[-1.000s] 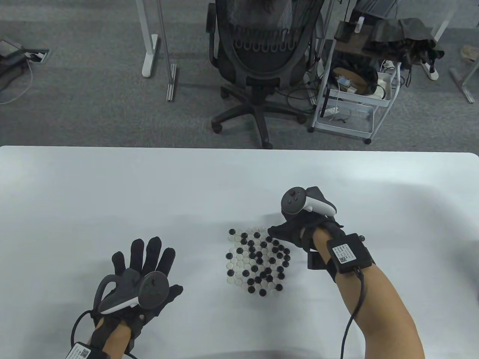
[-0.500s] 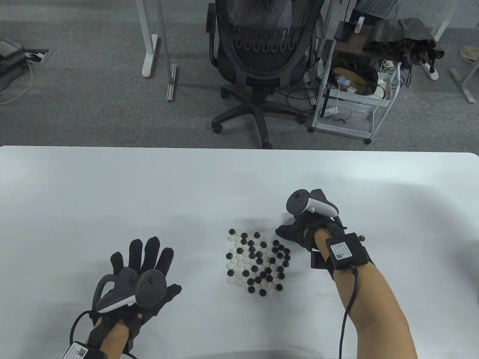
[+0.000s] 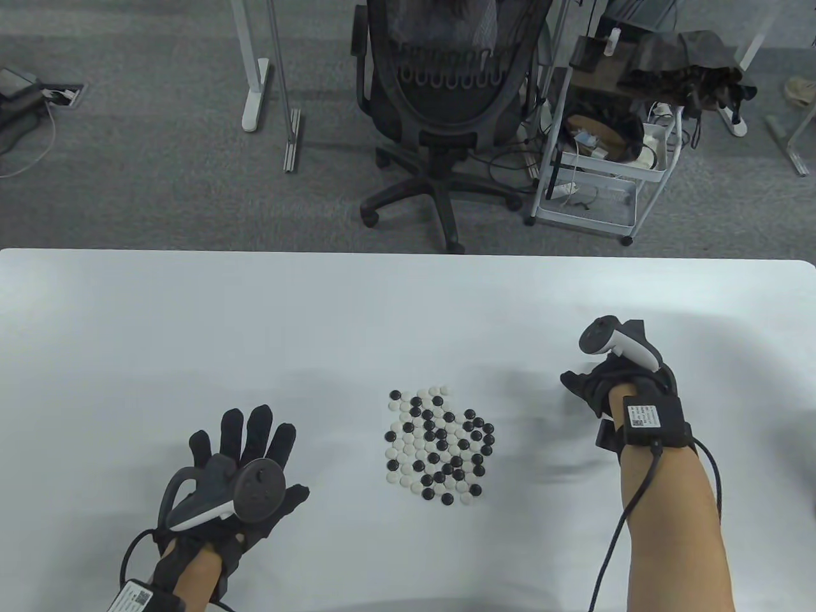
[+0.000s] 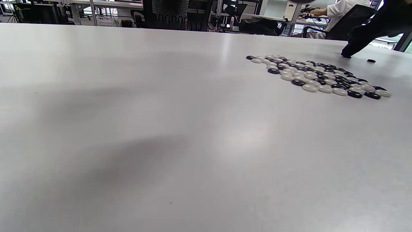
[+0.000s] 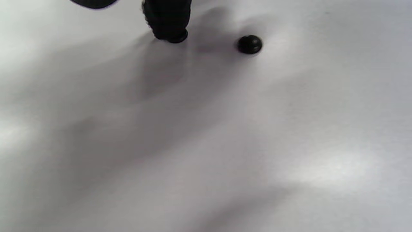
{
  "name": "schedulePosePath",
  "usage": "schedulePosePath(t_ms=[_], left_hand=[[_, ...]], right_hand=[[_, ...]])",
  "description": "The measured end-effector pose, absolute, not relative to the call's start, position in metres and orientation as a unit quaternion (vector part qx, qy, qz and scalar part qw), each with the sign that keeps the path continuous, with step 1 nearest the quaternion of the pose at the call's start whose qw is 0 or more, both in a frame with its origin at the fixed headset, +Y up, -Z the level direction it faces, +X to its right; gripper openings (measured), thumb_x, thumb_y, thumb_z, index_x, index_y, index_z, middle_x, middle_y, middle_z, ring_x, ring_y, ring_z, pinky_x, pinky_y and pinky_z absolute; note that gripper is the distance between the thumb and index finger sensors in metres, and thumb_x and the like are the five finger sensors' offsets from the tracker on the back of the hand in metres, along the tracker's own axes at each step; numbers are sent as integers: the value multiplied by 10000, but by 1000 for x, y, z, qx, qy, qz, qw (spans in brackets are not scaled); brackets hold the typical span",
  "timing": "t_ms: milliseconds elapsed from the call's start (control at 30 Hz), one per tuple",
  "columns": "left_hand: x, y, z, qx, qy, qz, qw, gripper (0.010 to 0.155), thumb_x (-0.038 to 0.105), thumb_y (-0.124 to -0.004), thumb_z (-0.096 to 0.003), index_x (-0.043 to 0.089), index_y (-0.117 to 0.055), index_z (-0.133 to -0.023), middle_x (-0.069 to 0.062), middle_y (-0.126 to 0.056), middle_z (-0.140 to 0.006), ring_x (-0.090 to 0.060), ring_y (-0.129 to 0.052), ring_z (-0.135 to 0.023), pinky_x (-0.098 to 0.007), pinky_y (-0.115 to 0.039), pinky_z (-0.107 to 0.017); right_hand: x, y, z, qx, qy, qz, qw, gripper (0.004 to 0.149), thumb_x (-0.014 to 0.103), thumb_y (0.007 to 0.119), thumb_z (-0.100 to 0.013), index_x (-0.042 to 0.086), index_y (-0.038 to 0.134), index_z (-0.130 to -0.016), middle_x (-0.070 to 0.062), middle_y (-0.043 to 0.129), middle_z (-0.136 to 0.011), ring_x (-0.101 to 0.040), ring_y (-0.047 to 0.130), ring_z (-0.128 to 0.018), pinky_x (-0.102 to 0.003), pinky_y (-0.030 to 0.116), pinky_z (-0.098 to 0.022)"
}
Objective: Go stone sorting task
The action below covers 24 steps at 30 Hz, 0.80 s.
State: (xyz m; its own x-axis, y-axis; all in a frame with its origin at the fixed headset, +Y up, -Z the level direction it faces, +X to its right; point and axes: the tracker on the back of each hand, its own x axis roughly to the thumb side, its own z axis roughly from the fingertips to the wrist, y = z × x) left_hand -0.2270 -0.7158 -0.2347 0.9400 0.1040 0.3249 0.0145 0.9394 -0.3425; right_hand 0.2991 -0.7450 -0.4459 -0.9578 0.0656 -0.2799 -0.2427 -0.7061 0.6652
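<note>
On the table [image 3: 127, 306], right of centre, I find my right hand [image 3: 599, 392] well apart from the stones [image 3: 437, 446], which lie in a tight mixed patch of black and white near the table's middle. The right wrist view shows one black stone [image 5: 249, 44] lying alone on the bare surface, just beside a gloved fingertip [image 5: 167, 29] that touches the table; stone and fingertip are apart. The left wrist view confirms that stone [image 4: 371, 60] near the right hand [image 4: 370, 32], clear of the patch [image 4: 322, 75]. Whether the right hand's fingers pinch anything, I cannot tell: from above they are hidden under the hand and tracker [image 3: 615, 341].

The surface is plain white, with soft shadows. Beyond its far edge stand a grey carpet, a black chair [image 3: 440, 95], white desk legs and a white cart [image 3: 605, 140] loaded with cables.

My left hand [image 3: 245, 465] lies left of the patch, palm down, fingers spread and straight, holding nothing, its tracker [image 3: 252, 491] on the back. The right forearm rises from the bottom edge, a black box [image 3: 647, 417] strapped at the wrist.
</note>
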Motion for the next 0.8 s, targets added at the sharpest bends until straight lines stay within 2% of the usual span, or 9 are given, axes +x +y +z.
schedulePosePath(t_ms=[233, 433, 533, 633, 800], left_hand=[[-225, -719, -236, -183, -175, 21, 967, 811, 569, -422, -620, 112, -66, -1186, -321, 130, -1166, -621, 124, -956, -861, -16, -557], [-224, -720, -236, -188, -176, 24, 966, 810, 569, -423, -620, 111, -68, -1186, -322, 126, -1168, -621, 122, -957, -862, -18, -556], [-224, -720, -236, -187, -176, 25, 966, 809, 569, -422, -620, 112, -67, -1186, -321, 126, -1167, -620, 121, -958, -861, -17, -557], [-226, -719, -237, -184, -173, 31, 967, 809, 569, -423, -620, 112, -67, -1186, -322, 126, -1167, -620, 123, -957, -861, -17, -557], [-229, -718, -237, -181, -168, 36, 968, 810, 568, -424, -621, 110, -68, -1186, -322, 127, -1167, -621, 122, -957, -861, -17, -557]], right_hand=[[321, -743, -441, -151, 372, 912, 84, 678, 554, 497, -528, 184, 602, -1087, -263, 62, -1128, -564, -82, -907, -832, 69, -550], [320, -736, -440, -146, 374, 910, 98, 696, 555, 491, -526, 168, 604, -1094, -268, 58, -1127, -565, -84, -904, -832, 66, -546], [301, -723, -444, -109, 361, 918, 122, 688, 549, 505, -528, 170, 634, -1086, -272, 71, -1131, -569, -74, -914, -835, 70, -550], [269, -714, -444, -40, 391, 907, 153, 686, 545, 525, -536, 138, 757, -1037, -271, 126, -1147, -568, -65, -922, -836, 75, -556], [201, -716, -436, 90, 421, 889, 157, 651, 538, 541, -540, 168, 769, -1024, -253, 112, -1144, -559, -73, -919, -834, 73, -559]])
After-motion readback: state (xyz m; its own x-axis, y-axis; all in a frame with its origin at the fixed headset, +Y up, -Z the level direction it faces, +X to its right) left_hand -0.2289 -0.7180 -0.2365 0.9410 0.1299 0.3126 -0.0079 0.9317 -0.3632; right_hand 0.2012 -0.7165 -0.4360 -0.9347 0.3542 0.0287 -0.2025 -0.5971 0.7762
